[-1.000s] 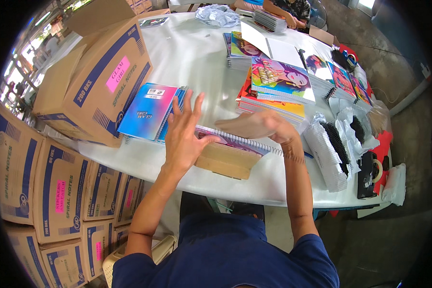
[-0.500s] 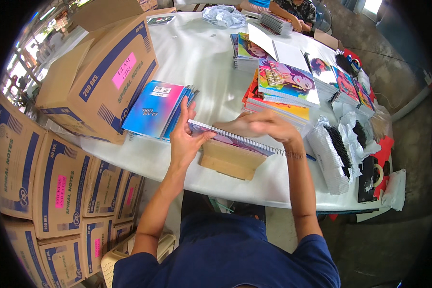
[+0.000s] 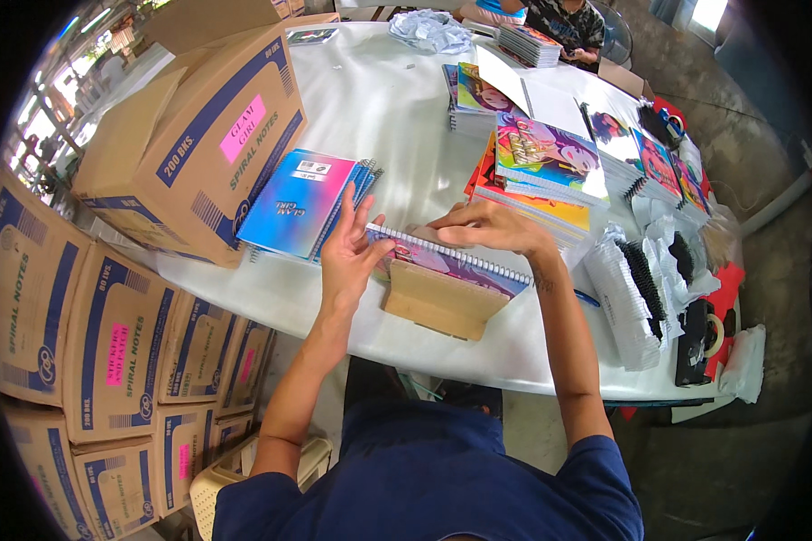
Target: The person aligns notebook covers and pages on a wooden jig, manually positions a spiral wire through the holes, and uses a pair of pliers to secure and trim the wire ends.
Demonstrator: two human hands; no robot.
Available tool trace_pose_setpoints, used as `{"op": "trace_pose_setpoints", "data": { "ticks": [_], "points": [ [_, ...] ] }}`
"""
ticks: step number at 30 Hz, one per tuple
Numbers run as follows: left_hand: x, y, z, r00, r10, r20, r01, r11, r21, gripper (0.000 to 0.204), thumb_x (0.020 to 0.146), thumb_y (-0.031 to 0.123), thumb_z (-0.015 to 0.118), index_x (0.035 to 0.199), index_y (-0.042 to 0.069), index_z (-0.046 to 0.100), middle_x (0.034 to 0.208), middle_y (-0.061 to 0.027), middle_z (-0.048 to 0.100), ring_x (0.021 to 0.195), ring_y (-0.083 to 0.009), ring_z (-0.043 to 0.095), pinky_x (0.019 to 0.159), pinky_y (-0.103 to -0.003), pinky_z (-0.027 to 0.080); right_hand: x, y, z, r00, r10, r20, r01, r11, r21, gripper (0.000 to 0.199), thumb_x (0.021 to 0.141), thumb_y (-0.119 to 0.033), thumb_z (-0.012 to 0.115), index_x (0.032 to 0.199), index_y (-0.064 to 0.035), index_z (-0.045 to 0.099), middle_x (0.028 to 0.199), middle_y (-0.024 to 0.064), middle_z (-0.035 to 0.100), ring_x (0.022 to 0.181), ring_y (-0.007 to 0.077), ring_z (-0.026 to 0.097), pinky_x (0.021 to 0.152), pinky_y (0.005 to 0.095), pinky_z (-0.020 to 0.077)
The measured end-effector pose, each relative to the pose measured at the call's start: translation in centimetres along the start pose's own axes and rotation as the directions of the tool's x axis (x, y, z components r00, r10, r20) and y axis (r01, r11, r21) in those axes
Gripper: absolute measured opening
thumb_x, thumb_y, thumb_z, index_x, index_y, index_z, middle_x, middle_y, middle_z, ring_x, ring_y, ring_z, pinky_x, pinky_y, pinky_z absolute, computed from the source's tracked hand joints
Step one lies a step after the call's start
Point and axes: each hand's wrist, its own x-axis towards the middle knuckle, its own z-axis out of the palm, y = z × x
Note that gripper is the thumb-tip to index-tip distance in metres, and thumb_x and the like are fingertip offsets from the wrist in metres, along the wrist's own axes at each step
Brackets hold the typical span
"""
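- My left grip (image 3: 345, 257) grasps the left end of the notebook (image 3: 460, 271), thumb nearest me, likely to steady it.
- My right grip (image 3: 492, 225) bends at the far side of the coil (image 3: 492, 268); I cannot tell whether it grasps anything.
- The notebook stands on edge on the near part of the worktop (image 3: 379, 108), coil up, which seems to keep the coil within reach.
- Cardboard (image 3: 442, 311) stands at its near side, apparently as a prop.
- Blue notebooks (image 3: 298, 203) lie flat at left, beside an open carton (image 3: 185, 158).
- At right sit colourful stacks (image 3: 550, 162), black coils (image 3: 639, 281) in white wrapping and a tape roll (image 3: 715, 334).
- The worktop's pale covering looks glossy.
- Stacked cartons (image 3: 117, 347) fill the near left; a person (image 3: 568, 27) sits at the far side.
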Motion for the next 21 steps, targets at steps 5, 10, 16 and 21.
{"op": "trace_pose_setpoints", "data": {
  "ticks": [5,10,16,21],
  "points": [
    [0.2,0.3,0.2,1.000,-0.026,0.004,0.026,1.000,0.001,0.093,0.081,-0.011,0.069,0.155,0.015,0.020,0.149,-0.0199,0.038,0.121,-0.0237,0.056,0.087,-0.026,0.054,0.9,2.4,0.4,1.000,-0.011,0.010,0.007,0.951,0.310,0.056,0.087,-0.053,0.064,0.112,-0.0033,0.071,0.100,0.0128,0.070,0.092,0.0188,0.063,0.084,0.0283,0.0476],
    [0.5,0.3,-0.6,0.993,-0.071,0.094,0.068,0.997,0.030,0.084,0.086,0.007,0.073,0.153,0.009,0.023,0.151,-0.0188,0.037,0.122,-0.0245,0.056,0.091,-0.029,0.052,0.7,2.7,1.3,0.995,-0.081,-0.053,0.074,0.990,-0.123,0.042,0.090,-0.044,0.062,0.111,-0.0092,0.072,0.100,0.0185,0.071,0.088,0.0242,0.067,0.081,0.0323,0.0515],
    [3.7,1.1,-1.2,0.847,-0.191,0.496,0.103,0.975,0.199,0.068,0.093,0.053,0.055,0.133,-0.002,0.054,0.131,-0.0114,0.060,0.119,-0.0216,0.059,0.099,-0.035,0.047,-4.5,8.4,4.2,0.967,-0.077,-0.244,-0.025,0.920,-0.390,0.030,0.082,-0.026,0.068,0.109,-0.0135,0.072,0.119,0.0263,0.058,0.111,0.0400,0.056,0.094,0.0478,0.0441],
    [5.7,10.1,0.7,0.968,0.164,0.189,-0.184,0.978,0.097,0.054,0.098,0.043,0.053,0.129,-0.001,0.059,0.123,-0.0106,0.065,0.112,-0.0187,0.062,0.096,-0.031,0.048,-10.9,8.6,5.8,0.893,-0.033,-0.449,-0.271,0.757,-0.594,0.056,0.083,-0.016,0.068,0.137,-0.0134,0.054,0.124,0.0233,0.055,0.121,0.0411,0.048,0.104,0.0469,0.0377]
  ]
}}
